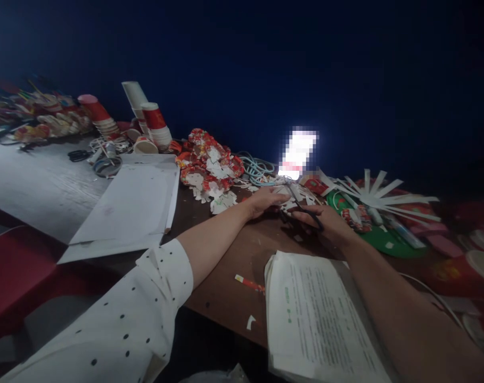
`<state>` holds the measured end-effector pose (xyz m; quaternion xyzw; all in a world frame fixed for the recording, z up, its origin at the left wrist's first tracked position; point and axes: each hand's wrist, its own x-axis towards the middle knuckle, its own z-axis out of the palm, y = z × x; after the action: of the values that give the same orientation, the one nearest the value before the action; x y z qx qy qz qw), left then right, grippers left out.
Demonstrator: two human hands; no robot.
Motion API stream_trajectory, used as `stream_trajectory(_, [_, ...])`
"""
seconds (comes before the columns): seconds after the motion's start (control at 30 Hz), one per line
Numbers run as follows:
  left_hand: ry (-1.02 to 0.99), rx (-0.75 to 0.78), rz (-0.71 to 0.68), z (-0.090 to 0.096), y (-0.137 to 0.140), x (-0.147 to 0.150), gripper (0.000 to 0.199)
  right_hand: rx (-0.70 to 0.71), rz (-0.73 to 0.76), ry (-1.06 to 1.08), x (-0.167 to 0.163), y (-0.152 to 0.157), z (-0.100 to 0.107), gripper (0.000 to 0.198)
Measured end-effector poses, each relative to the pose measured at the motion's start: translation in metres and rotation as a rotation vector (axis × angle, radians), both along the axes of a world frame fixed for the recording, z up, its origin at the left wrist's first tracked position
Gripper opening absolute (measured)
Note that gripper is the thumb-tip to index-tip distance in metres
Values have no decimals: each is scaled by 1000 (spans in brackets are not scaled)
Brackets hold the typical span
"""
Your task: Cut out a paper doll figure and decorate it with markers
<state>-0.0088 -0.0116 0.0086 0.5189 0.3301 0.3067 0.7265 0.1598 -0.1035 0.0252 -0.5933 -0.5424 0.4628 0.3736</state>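
In the middle of the table, my right hand (323, 219) is closed around dark-handled scissors (296, 201), whose blades point up and away from me. My left hand (265, 201) is closed beside the blades, thumb and fingers together near some white cut paper (303, 196). What it pinches is too small and dim to make out. A glowing phone screen (297, 154), pixelated, stands upright just behind both hands. Below my right forearm lies a thick stack of printed sheets (309, 314).
Red and white paper scraps (213, 165) heap up left of the hands, beside a coiled pale blue cable (257, 169). Stacked paper cups (157, 125) and a flat white box (130, 197) stand further left. At right, white paper strips (375, 197) fan out over a green sheet (389, 242).
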Motion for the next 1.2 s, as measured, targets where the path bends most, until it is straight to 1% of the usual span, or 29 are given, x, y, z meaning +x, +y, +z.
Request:
stream_trajectory(0.17, [-140,51,132,-4,4,4,28,26,-49,16,-1,1,-1,43])
stream_trajectory(0.23, [-173,64,161,-7,6,6,28,32,-63,32,-2,1,-2,43])
stream_trajectory(0.37, [-199,29,135,-11,9,7,31,18,-68,45,-4,0,-3,46])
stream_trajectory(0.57, [-225,-7,122,-12,9,8,34,29,-72,22,-5,-1,-3,48])
stream_trajectory(0.63, [-192,53,149,-12,9,7,32,29,-62,21,-5,-1,-2,47])
stream_trajectory(0.73, [-75,273,209,-12,8,5,28,9,-50,41,-5,-2,1,49])
stream_trajectory(0.8, [-3,398,225,-12,8,4,25,-5,-45,55,-5,-2,2,51])
stream_trajectory(0.9, [26,464,232,-11,7,4,24,-12,-49,69,-5,-2,2,52])
stream_trajectory(0.97, [17,463,229,-10,6,4,23,-19,-48,82,-5,-2,2,52])
stream_trajectory(1.03, [-3,417,211,-10,5,5,24,-32,-45,101,-5,-2,2,53])
stream_trajectory(1.2, [-85,129,138,-7,3,6,28,-16,-61,54,-6,-3,2,52])
